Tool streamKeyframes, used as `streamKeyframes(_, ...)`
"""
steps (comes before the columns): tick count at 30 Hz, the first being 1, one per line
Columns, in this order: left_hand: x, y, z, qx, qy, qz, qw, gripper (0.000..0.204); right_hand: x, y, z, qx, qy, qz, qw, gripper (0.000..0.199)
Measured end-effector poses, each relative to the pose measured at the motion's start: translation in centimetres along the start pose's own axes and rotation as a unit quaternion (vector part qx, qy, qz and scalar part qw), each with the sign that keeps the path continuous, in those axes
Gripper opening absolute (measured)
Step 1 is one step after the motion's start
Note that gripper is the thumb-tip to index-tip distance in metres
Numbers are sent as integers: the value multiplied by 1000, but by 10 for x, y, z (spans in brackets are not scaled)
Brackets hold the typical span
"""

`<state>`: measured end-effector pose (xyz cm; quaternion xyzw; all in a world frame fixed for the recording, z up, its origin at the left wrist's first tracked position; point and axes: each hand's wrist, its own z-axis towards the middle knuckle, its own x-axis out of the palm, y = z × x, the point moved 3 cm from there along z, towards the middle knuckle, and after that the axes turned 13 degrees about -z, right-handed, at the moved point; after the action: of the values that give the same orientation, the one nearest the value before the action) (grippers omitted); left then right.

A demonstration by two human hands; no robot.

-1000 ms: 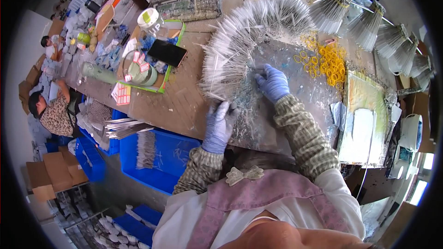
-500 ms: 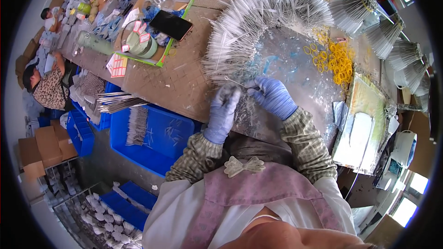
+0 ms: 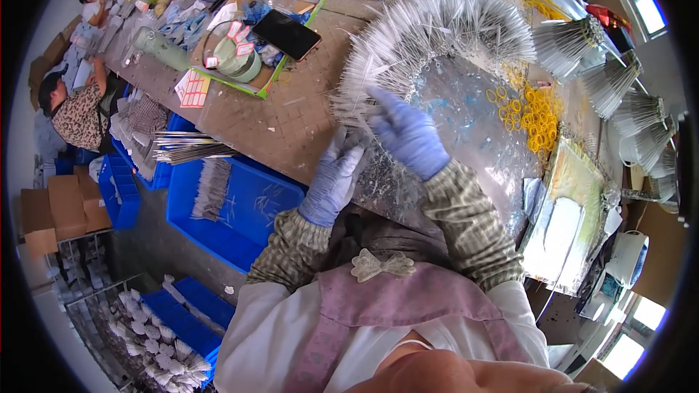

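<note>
Thin wire brushes (image 3: 437,25) with pale bristles lie fanned in a thick arc across the table, their wire ends turned inward. My left hand (image 3: 331,182), in a bluish glove, is by the arc's near left end. Its fingers are curled together at a blurred grey bit, which I cannot make out. My right hand (image 3: 413,138), gloved alike, reaches over the near end of the arc. Its index finger is stretched out at the bristles, and no brush shows in its grasp.
Yellow rings (image 3: 539,124) are heaped to the right. Brush bundles (image 3: 568,44) hang along the right side. A phone (image 3: 286,34) rests on a green-edged tray (image 3: 269,87). Below the table's left edge is a blue bin (image 3: 240,204) with brushes inside. Another person (image 3: 76,116) sits far left.
My right hand has moved left and up to the arc's brushes; the loop-ended wire at its fingertips no longer shows. My left hand has shifted slightly left and down. The whole view has shifted slightly.
</note>
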<state>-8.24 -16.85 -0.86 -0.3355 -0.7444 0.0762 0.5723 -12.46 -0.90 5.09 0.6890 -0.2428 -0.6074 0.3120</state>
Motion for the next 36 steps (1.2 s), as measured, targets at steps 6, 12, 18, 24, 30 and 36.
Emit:
streamKeyframes(6,-11,-18,5,34,-11,165,986,55,5,25,19,-159,-47,-225,960,26)
streamKeyframes(12,-33,-104,54,393,1,741,545,46,-20,4,-37,-46,34,425,904,25)
streamKeyframes(18,-43,-125,88,287,-2,855,433,33,-25,-48,-17,-133,-83,-117,981,35)
streamKeyframes(24,-32,-138,45,316,-80,843,427,27,-35,-28,58,-95,-233,-294,922,29)
streamKeyframes(30,-5,-119,-2,340,2,788,513,26,-45,-9,62,-183,-216,-304,910,36)
streamKeyframes(36,49,-60,20,390,133,750,518,34,-41,22,43,-220,-241,-308,894,33)
